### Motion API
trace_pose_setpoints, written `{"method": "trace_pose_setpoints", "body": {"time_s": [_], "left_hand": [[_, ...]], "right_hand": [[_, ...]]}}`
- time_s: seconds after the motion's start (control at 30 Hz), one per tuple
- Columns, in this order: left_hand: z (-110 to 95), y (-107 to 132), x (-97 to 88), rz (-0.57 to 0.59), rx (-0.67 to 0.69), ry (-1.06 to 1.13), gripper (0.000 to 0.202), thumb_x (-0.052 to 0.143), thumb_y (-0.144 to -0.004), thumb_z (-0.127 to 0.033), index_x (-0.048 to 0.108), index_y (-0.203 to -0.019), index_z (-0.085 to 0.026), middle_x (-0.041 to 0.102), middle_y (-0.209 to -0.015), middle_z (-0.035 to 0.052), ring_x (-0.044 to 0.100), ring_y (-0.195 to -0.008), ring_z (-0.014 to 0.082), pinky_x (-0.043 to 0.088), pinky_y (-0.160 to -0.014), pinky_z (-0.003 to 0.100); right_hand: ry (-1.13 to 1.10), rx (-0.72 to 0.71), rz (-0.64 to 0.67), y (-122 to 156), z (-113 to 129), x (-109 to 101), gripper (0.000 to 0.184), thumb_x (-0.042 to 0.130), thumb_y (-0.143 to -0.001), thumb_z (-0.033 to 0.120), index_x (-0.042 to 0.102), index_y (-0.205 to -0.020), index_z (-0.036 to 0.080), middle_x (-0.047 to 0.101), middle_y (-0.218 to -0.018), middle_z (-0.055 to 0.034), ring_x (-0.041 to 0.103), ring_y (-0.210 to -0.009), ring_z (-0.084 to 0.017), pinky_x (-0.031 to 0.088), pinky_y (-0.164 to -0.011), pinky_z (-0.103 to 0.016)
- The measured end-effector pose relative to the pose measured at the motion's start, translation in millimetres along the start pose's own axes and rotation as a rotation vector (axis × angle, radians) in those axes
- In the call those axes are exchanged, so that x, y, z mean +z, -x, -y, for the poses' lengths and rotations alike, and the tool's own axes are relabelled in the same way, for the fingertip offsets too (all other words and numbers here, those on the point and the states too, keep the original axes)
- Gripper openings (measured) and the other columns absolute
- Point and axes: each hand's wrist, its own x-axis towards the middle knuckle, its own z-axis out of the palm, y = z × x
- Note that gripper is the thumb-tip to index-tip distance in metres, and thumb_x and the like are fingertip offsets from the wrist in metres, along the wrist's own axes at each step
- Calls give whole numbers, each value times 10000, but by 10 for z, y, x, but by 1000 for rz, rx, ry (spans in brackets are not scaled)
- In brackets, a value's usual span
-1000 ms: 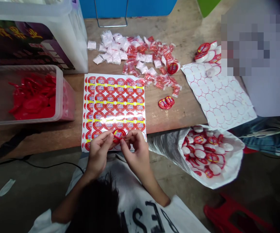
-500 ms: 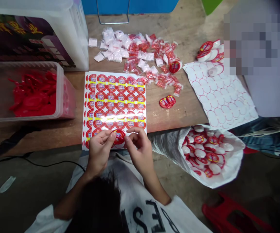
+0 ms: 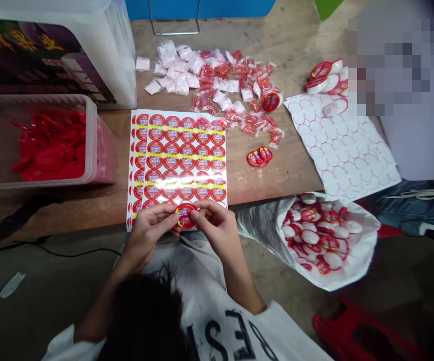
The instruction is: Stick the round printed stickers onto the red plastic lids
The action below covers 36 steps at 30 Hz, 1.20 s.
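Wood table [image 3: 258, 185] w/ sticker sheet [image 3: 186, 163] by its front edge. Over sheet's near end, L hand [image 3: 149, 228] and R hand [image 3: 217, 225] face each other, red disc [image 3: 185, 213] directly btwn, approx. equally near both, printed side up, no clear long axis. Both nearly closed: L thumb + fingers pinch disc's L side; R thumb grips its R side, fingers curled, some tips hidden.

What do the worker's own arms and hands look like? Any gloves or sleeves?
The left hand and right hand are ungloved, with no rings or watch showing. Elbow-length white fabric sleeves belong to a white cloth shirt with large black lettering.
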Motion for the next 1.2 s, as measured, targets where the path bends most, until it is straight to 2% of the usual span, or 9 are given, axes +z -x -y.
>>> {"method": "trace_pose_setpoints", "body": {"time_s": [0.23,0.43,0.6,0.87,1.1,1.2], "left_hand": [[-35,38,-8,39,-11,17,256,796,-550,-211,644,-733,-117,667,-562,39,634,-504,154,531,-499,225],[-31,32,10,-10,-9,-58,225,780,-525,-184,619,-669,-121,636,-519,15,615,-463,140,516,-457,204],[9,15,-1,-32,38,-94,193,758,-560,-189,619,-679,-128,627,-523,0,607,-456,127,514,-457,197],[21,-2,65,-32,65,-131,148,725,-585,-190,606,-658,-141,610,-510,-11,573,-432,105,488,-434,179],[28,5,83,-5,89,-176,121,707,-592,-199,614,-646,-146,589,-512,-12,562,-434,100,483,-437,181],[31,9,100,-12,90,-184,119,709,-590,-203,615,-636,-147,576,-492,-13,548,-425,98,467,-423,176]], "right_hand": [[-12,26,35,13,62,-19,210,717,-704,364,684,-810,185,530,-553,44,454,-508,-89,379,-492,-227],[41,-38,41,30,88,-4,170,698,-727,335,694,-815,190,552,-546,39,478,-507,-94,401,-483,-222],[102,-64,28,34,74,-13,150,685,-743,314,693,-827,190,565,-557,34,481,-507,-97,389,-469,-220],[150,-76,22,30,55,-43,144,651,-776,312,665,-827,179,503,-553,45,424,-502,-87,340,-469,-222],[225,-45,176,22,5,-87,210,665,-791,382,623,-812,178,492,-597,44,421,-539,-92,321,-497,-234],[262,-62,166,33,-3,-98,207,635,-820,380,614,-792,176,505,-605,37,421,-543,-94,315,-500,-237]]}}
